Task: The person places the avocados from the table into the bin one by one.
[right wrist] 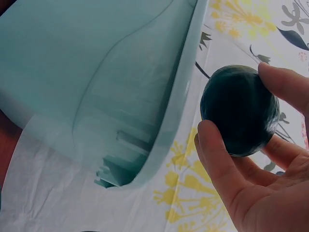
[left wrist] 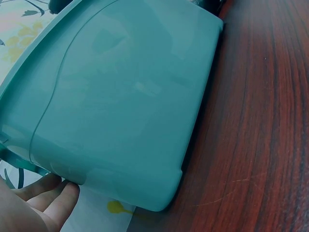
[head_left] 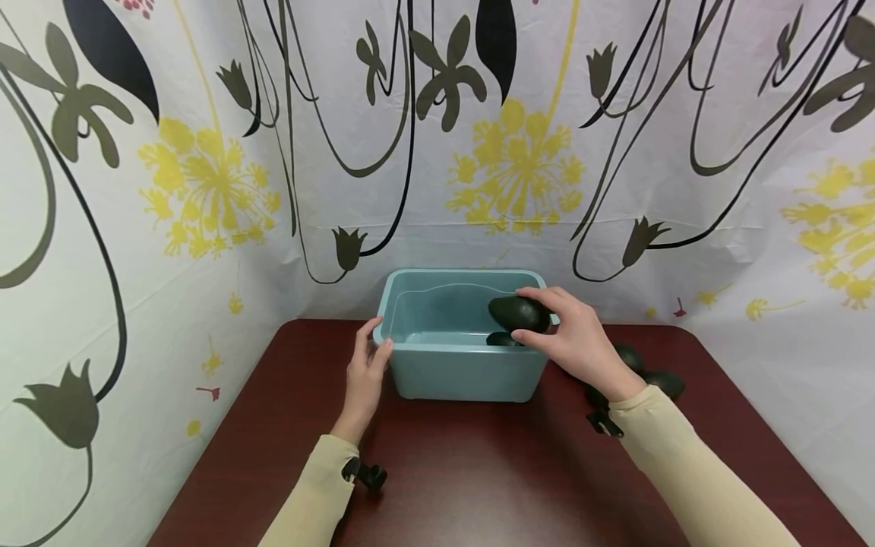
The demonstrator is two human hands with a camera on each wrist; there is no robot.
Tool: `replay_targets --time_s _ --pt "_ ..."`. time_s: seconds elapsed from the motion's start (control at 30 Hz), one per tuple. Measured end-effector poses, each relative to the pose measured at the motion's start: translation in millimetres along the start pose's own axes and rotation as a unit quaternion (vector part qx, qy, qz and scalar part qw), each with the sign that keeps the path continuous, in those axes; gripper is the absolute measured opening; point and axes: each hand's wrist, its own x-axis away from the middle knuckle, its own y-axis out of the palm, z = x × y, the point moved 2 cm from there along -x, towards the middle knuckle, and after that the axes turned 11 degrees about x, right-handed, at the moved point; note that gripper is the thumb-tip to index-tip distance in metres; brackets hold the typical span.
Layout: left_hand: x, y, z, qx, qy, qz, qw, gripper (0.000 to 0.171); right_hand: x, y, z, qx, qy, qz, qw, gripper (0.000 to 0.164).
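Note:
A dark green avocado [head_left: 519, 314] is gripped between the thumb and fingers of my right hand [head_left: 577, 334], above the right end of a light blue plastic bin [head_left: 465, 374]. The right wrist view also shows this avocado [right wrist: 239, 111] in the fingers, higher than the bin rim [right wrist: 176, 104]. Inside the bin, a second avocado [head_left: 502, 339] shows partly behind the front wall. My left hand [head_left: 364, 380] holds the bin's left end at the rim. In the left wrist view its fingers [left wrist: 65, 205] bend against the bin's end wall [left wrist: 111, 101] below the rim.
Several more avocados [head_left: 663, 382] lie on the dark red-brown table [head_left: 465, 471] right of the bin, partly hidden by my right arm. A white cloth with printed flowers [head_left: 383, 205] hangs behind the table and along its sides.

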Motion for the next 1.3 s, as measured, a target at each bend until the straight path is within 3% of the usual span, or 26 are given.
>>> replay_targets --time_s 0.63,0.87,1.3 --pt "0.1 0.6 -0.4 -0.004 0.002 0.008 1.0 0.052 -5.6 23.5 0.9 0.008 0.005 -0.038 0.999 0.062" --pt "-1.3 -1.2 0.1 0.005 -0.01 -0.003 0.9999 0.053 -7.1 30.9 1.5 0.016 -0.002 -0.043 0.999 0.061" --pt "0.5 0.6 -0.6 -0.005 0.005 0.011 0.9999 0.052 -9.6 36.2 1.1 0.027 -0.001 -0.056 0.998 0.062"
